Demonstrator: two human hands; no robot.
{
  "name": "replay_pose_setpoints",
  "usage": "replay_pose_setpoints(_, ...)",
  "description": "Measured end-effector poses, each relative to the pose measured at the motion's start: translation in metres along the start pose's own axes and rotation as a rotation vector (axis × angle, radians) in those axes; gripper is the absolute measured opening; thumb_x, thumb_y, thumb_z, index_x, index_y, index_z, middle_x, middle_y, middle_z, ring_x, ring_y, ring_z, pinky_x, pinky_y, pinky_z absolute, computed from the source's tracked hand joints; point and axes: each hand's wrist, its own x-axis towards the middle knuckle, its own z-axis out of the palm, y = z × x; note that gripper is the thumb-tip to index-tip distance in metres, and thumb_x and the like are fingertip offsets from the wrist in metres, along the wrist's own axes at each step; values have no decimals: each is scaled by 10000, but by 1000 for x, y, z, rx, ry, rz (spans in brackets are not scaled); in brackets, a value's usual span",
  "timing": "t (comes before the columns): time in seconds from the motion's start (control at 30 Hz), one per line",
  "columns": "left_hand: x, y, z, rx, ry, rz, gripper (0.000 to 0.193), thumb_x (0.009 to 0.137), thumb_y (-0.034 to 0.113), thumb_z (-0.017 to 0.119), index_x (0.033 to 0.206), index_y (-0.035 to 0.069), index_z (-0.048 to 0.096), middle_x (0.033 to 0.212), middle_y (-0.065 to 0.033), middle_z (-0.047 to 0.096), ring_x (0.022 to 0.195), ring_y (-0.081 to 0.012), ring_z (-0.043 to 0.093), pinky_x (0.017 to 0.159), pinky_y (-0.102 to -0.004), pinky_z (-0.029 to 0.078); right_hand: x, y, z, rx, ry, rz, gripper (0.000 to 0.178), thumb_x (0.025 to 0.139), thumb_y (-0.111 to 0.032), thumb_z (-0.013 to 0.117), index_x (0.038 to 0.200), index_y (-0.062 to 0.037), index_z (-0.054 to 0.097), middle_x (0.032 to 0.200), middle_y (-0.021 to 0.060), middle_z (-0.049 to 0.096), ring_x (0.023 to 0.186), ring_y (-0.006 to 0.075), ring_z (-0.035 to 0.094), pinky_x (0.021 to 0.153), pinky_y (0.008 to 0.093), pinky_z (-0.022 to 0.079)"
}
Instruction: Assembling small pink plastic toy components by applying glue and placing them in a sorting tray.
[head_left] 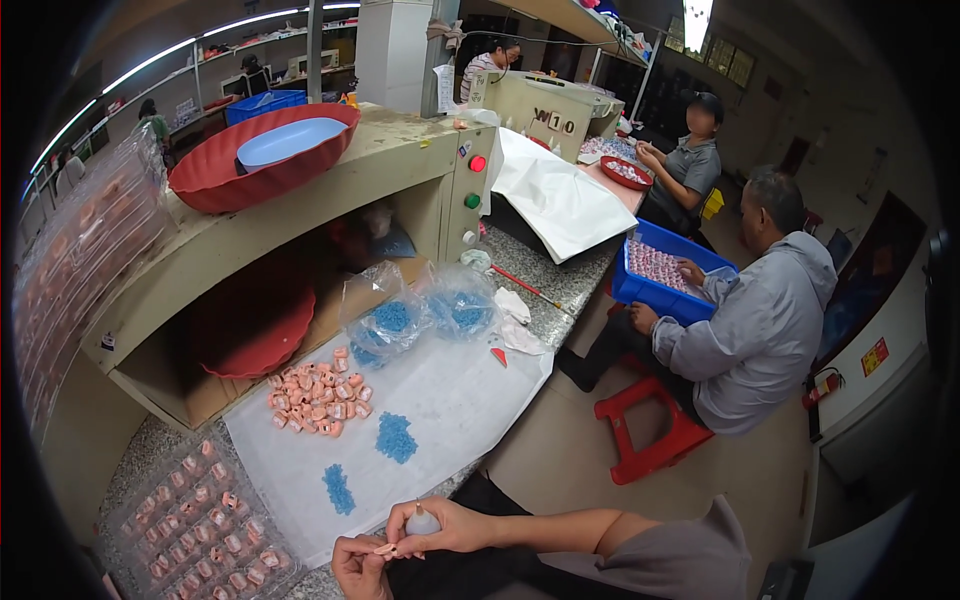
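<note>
At the near edge of the paper-covered bench, my left hand (360, 566) pinches a small pink plastic piece (385, 550). My right hand (455, 524) meets it there, its fingertips at the same piece. Tucked in the right hand is a small whitish squeeze bottle (422, 522) with a thin tip pointing up. Just beyond my hands lie two loose heaps of small blue parts, a nearer heap (338, 488) and a farther heap (396, 438). Behind them is a pile of pink moulded pieces (318, 398). A clear tray (215, 520) of similar pink pieces sits left of my hands.
Clear bags of blue parts (392, 318) stand at the paper's far side. A beige machine (440, 215) with an opening holds a red tray (255, 330). Stacked clear trays (85, 270) rise at left. Rightward, a person (750, 290) sits on a red stool (650, 425) with a blue crate (680, 300).
</note>
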Motion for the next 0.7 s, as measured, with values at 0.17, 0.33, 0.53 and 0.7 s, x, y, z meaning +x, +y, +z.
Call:
replay_pose_setpoints(0.17,-11,3,-15,64,-44,-17,222,788,181,535,869,-3,441,806,-130,519,699,-183,510,629,-268,431,1,4,7,18,-31,32,131,779,-113,548,838,-8,496,730,30,510,631,62,472,556,179,387)
replay_pose_setpoints(0.33,-61,13,-38,129,235,171,119,786,64,512,810,-2,416,822,-204,555,737,-208,556,686,-301,453,12,30,40,-53,-33,130,133,774,-73,533,886,-8,503,716,31,508,613,71,478,544,186,400)
replay_pose_setpoints(0.53,-130,80,-98,38,444,93,187,767,12,503,938,-15,433,924,-191,546,795,-199,553,750,-303,437,-11,59,66,-36,197,75,149,707,-16,545,821,25,459,669,123,512,524,155,467,477,250,402)
replay_pose_setpoints(0.7,-183,151,-155,560,888,425,180,761,60,517,927,-10,516,909,-91,544,844,-165,526,775,-282,404,-29,56,78,-21,198,24,175,704,-52,562,804,6,430,633,104,472,500,153,442,451,256,377)
